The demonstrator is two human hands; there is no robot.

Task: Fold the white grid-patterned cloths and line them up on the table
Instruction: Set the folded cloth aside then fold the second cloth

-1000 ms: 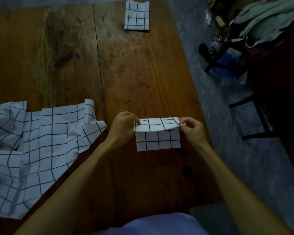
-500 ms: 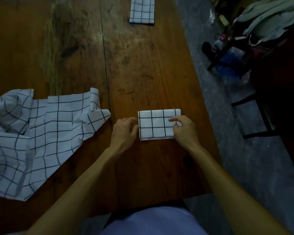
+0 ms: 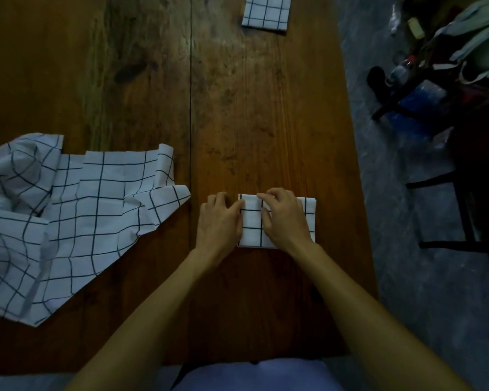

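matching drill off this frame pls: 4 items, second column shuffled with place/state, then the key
1. near folded cloth
2. far folded cloth
3. unfolded cloth pile
4. right hand

A. crumpled, at the table's left edge
B. resting on top of a folded cloth
C. far end of the table, untouched
D. under both hands, near the table's right edge

Pairs: 1-D, 2-C, 3-A, 4-B

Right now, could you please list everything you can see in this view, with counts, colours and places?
Table: one, brown wood, fills the left and centre.
Folded cloths: two, white with dark grid; one under the hands, one at the far edge.
Unfolded cloth: one, same pattern, crumpled at the left.
Floor: grey, at the right.
Clutter: dark, too dim to identify, upper right.
Left hand: touches the near cloth's left edge.
Right hand: rests on top of it.
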